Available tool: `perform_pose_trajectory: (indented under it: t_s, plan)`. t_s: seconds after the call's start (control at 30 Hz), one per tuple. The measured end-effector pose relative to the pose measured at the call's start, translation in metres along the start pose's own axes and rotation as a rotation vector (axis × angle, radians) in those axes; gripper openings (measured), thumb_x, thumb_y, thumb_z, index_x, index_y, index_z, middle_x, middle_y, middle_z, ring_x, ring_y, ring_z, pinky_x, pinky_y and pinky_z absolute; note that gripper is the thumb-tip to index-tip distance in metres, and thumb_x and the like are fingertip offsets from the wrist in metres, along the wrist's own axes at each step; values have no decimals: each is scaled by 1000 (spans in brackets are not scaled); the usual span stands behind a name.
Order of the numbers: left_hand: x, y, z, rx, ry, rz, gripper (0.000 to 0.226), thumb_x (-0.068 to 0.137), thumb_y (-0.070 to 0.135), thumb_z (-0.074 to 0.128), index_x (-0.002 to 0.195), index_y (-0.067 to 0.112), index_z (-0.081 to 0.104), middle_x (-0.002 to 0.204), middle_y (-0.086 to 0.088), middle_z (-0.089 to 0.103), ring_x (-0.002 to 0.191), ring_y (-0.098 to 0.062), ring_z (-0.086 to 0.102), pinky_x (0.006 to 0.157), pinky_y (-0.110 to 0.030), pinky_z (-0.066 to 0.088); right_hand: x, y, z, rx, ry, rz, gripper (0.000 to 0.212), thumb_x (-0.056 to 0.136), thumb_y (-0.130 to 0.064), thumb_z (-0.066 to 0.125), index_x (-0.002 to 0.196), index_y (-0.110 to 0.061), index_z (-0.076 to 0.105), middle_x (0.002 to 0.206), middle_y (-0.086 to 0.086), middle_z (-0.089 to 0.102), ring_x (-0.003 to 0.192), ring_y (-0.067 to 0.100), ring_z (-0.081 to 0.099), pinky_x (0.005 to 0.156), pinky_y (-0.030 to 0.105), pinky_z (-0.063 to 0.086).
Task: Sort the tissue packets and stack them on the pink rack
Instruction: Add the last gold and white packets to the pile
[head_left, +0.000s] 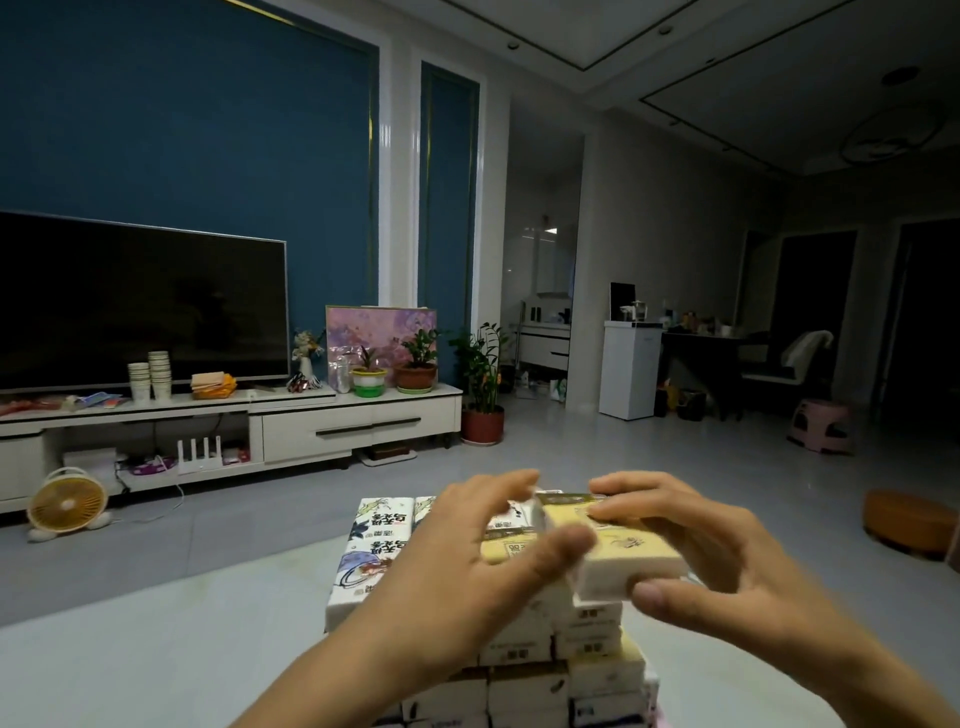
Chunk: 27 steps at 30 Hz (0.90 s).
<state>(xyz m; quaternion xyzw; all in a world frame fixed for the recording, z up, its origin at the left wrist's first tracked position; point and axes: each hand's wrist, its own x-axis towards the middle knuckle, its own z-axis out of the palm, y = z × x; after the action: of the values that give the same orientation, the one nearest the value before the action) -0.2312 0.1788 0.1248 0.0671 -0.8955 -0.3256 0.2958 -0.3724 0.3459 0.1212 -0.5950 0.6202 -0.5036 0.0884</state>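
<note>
The stack (524, 675) of tissue packets already stands several layers high on the tabletop (156, 649) — well along, I judge, though the pink rack cannot be made out beneath it. The right hand (727, 561) grips a yellow packet (623, 545) just above the top layer, beside the white printed packets (374, 540). The left hand (467, 561), fingers spread, steadies its edge — placing remains.

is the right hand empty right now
No, the right hand grips a yellow tissue packet between fingers and thumb, just above the stacked packets.
</note>
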Motion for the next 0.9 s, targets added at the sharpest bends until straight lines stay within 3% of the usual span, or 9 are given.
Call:
perform_pose_trajectory:
  t_s: [0.07, 0.13, 0.23, 0.47, 0.53, 0.57, 0.63, 0.73, 0.9]
  plan:
    - [-4, -13, -4, 140, 22, 47, 91, 37, 99, 13, 120, 63, 26, 117, 48, 17, 107, 36, 8, 92, -7, 21, -5, 6, -6, 8, 83, 18, 58, 53, -61, 77, 103, -33, 69, 121, -19, 56, 118, 8, 54, 89, 22, 50]
    - [-7, -26, -6, 362, 20, 94, 88, 46, 94, 8, 126, 61, 26, 121, 47, 6, 113, 26, -2, 100, -15, 12, -10, 14, -10, -21, 115, 46, 59, 50, -64, 77, 101, -36, 70, 119, -22, 55, 116, 4, 54, 89, 18, 49]
    - [-8, -34, -3, 524, -8, 114, 97, 47, 93, -1, 127, 55, 37, 122, 43, 9, 115, 17, -10, 99, -16, 6, -13, 22, -5, -55, 55, 124, 56, 50, -66, 75, 101, -44, 67, 118, -30, 52, 117, -3, 50, 93, 18, 47]
    - [-4, -35, 4, 640, -33, 132, 60, 84, 72, 13, 100, 45, 64, 114, 23, 57, 118, -9, 33, 88, -37, 43, -9, 42, 5, -139, 48, 180, 60, 50, -77, 67, 104, -53, 61, 121, -38, 46, 121, -10, 42, 98, 24, 46]
    - [-4, -31, 6, 644, -37, 130, 67, 79, 75, 7, 110, 46, 59, 124, 25, 48, 126, -6, 23, 101, -45, 35, -9, 45, 8, -99, 46, 169, 58, 50, -76, 68, 103, -52, 62, 119, -38, 47, 121, -9, 43, 94, 17, 46]
    - [-4, -31, 8, 640, -32, 110, 76, 70, 78, 2, 121, 49, 51, 133, 29, 35, 130, -2, 8, 110, -40, 18, -8, 45, 9, -87, 50, 160, 57, 50, -76, 68, 102, -51, 62, 118, -38, 48, 120, -10, 44, 92, 14, 45]
    - [-6, -33, 6, 605, -75, 45, 91, 55, 79, -3, 131, 50, 37, 140, 32, 18, 126, 8, -10, 107, -23, -1, -7, 46, 12, -76, 63, 142, 55, 51, -75, 68, 100, -51, 62, 118, -38, 47, 119, -12, 44, 89, 9, 44]
    - [-7, -34, 5, 593, -80, 50, 97, 53, 82, -6, 131, 48, 40, 142, 30, 21, 124, 10, -11, 105, -20, -3, -6, 48, 14, -56, 84, 126, 52, 53, -72, 69, 99, -49, 62, 117, -37, 47, 118, -12, 45, 87, 6, 43]
    - [-8, -32, 3, 595, -100, 18, 76, 65, 79, 8, 133, 53, 30, 140, 35, 13, 124, 10, -10, 110, -24, 2, -5, 51, 15, -62, 97, 125, 50, 56, -70, 69, 100, -49, 61, 117, -35, 48, 118, -10, 46, 86, 6, 44]
